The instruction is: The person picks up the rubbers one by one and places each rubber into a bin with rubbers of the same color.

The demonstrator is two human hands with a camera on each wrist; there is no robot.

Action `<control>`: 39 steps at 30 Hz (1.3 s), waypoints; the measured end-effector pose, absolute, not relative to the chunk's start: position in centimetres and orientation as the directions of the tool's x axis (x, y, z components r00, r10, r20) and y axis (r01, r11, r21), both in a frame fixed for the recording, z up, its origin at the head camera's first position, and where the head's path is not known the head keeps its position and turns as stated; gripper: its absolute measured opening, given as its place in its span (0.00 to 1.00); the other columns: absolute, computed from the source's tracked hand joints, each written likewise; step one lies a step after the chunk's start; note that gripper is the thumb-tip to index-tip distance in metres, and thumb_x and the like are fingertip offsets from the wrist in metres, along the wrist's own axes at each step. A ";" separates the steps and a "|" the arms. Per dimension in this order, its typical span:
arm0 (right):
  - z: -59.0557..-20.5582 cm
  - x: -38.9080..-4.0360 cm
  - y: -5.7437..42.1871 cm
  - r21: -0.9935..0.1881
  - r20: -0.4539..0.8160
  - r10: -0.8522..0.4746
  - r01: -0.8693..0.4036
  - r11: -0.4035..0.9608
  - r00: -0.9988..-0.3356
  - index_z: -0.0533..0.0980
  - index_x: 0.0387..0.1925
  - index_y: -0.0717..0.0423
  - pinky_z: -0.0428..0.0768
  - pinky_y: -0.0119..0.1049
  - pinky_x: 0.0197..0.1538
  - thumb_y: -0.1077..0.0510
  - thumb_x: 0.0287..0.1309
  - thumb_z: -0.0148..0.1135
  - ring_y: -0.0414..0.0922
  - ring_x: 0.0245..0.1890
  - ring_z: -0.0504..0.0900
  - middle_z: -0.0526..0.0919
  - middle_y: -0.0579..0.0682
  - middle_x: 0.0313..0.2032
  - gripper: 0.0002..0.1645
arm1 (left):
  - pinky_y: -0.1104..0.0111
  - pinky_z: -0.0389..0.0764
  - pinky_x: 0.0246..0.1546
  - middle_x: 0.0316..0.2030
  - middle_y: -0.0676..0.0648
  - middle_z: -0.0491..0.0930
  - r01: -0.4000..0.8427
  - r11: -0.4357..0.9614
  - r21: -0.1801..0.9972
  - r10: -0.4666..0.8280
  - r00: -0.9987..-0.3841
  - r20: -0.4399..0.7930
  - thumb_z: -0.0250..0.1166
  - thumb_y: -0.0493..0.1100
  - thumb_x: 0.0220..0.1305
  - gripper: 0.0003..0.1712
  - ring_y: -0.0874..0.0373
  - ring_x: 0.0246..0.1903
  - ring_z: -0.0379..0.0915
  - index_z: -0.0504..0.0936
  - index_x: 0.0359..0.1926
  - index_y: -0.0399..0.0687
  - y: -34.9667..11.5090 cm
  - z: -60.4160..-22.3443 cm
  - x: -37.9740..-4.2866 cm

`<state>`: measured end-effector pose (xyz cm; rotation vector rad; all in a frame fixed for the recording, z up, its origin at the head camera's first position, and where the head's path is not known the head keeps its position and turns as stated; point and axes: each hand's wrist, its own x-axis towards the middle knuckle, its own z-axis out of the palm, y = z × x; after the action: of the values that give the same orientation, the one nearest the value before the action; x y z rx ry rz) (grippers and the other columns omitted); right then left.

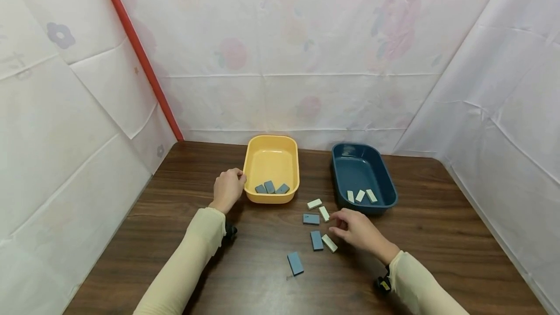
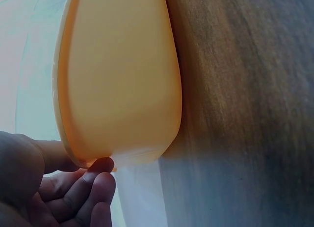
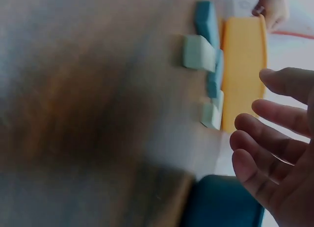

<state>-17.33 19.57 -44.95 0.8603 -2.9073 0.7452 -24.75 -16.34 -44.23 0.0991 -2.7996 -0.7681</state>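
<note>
My left hand [image 1: 228, 189] pinches the left rim of a yellow tray [image 1: 272, 199], thumb on one side and fingertips on the other in the left wrist view. Three blue-grey blocks [image 1: 269, 187] lie in the near end of that tray. My right hand [image 1: 358, 229] hovers low over the table with loosely bent fingers and holds nothing. Beside its fingertips lie a small off-white block [image 1: 324, 213] and another off-white block [image 1: 329, 243]. A third off-white block [image 1: 314, 204] is farther back. Blue-grey blocks [image 1: 311, 219] lie among them, one [image 1: 295, 263] nearer the front.
A dark blue tray [image 1: 387, 179] stands behind my right hand, with three off-white blocks [image 1: 360, 196] at its near end. White patterned sheets [image 1: 271, 62] hang at the back and both sides of the wooden table [image 1: 245, 276]. A red strip [image 1: 140, 52] runs up the left corner.
</note>
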 end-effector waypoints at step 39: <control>-46.0 -16.3 18.3 -0.417 -0.090 -0.625 -0.541 0.731 -0.775 0.81 0.49 0.53 0.66 0.28 0.26 0.58 0.57 0.67 0.31 0.21 0.66 0.73 0.36 0.22 0.17 | 0.55 0.79 0.43 0.42 0.40 0.84 0.013 0.770 0.637 -0.148 -0.969 0.198 0.59 0.43 0.69 0.17 0.48 0.38 0.81 0.82 0.51 0.36 -16.9 -45.0 -24.9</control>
<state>-16.34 18.26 -46.01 1.0698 -3.1293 0.6344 -24.87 -16.88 -44.99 0.1053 -2.7284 -0.9848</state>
